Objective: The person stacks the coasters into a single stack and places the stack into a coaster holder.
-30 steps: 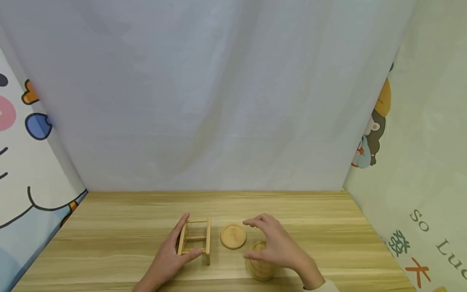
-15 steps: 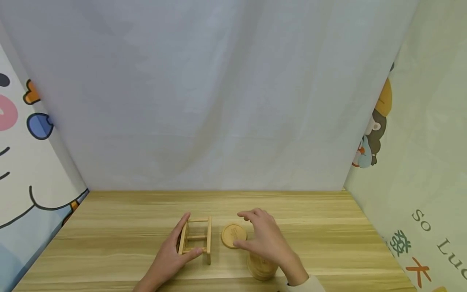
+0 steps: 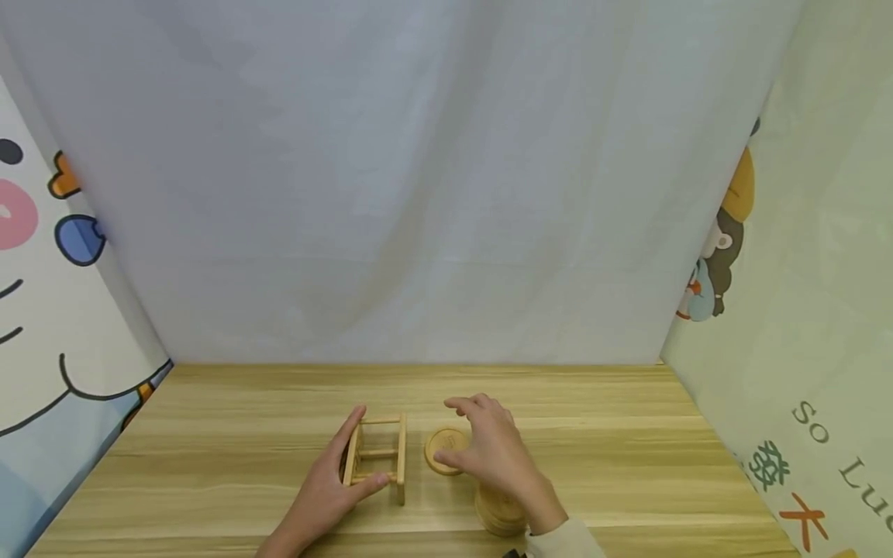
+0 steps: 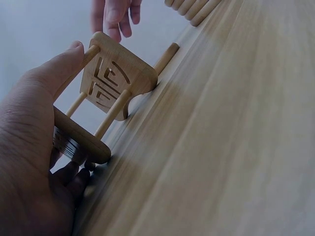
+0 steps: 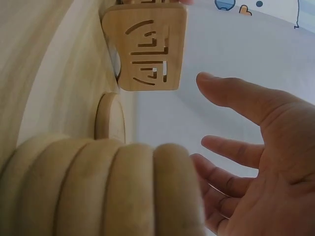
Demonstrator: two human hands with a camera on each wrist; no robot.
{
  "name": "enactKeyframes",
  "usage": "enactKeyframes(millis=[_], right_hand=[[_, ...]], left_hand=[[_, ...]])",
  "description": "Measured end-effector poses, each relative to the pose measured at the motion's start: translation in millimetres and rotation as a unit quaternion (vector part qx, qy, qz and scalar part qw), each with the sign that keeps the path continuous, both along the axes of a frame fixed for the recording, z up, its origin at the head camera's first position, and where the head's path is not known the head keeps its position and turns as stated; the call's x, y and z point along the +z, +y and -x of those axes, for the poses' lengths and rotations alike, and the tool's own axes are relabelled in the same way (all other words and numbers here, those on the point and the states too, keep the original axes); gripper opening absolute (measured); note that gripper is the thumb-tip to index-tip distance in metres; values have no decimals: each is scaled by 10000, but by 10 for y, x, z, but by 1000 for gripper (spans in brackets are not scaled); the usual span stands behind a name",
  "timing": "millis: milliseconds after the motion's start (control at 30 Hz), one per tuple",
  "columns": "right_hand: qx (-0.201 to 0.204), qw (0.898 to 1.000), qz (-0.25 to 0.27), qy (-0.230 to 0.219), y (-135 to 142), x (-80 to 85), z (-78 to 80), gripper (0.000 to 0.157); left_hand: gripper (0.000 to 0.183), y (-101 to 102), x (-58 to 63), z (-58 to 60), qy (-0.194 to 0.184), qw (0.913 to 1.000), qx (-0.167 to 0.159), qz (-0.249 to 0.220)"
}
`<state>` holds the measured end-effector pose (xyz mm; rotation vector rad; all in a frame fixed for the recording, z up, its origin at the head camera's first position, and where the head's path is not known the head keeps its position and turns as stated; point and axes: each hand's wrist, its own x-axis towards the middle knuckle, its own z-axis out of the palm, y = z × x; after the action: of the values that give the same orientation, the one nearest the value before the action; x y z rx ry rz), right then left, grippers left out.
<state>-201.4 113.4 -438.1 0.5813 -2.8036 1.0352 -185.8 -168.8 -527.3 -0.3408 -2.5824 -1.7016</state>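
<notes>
My left hand [image 3: 324, 488] holds a small wooden coaster rack [image 3: 402, 457], thumb along its near rod and fingers around its left side. In the left wrist view the rack's end panel [image 4: 115, 73] shows a cut-out pattern. A single round wooden coaster [image 3: 449, 439] lies flat to the right of the rack. My right hand [image 3: 497, 449] hovers with fingers spread, its thumb overlapping the coaster in the head view. Below that hand stands a stack of coasters [image 3: 498, 513], partly hidden by the wrist; the right wrist view shows the stack [image 5: 130, 191] close beside the fingers.
Everything stands on a wood-grain table [image 3: 244, 434]. A pale cloth [image 3: 418, 194] hangs behind its far edge. Printed panels with cartoon figures close in the left side [image 3: 63, 310] and right side [image 3: 781, 325].
My right hand has moved left and slightly away from me, from over the stack to over the single coaster. The left hand and rack stay about where they were.
</notes>
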Motion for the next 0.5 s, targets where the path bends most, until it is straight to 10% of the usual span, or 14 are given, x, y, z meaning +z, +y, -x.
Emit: enactKeyframes(millis=[500], right_hand=[[-17,9995,-279,169,-39,-184,51,72]], left_hand=[[106,1,-57,1,31,10000,75,12]])
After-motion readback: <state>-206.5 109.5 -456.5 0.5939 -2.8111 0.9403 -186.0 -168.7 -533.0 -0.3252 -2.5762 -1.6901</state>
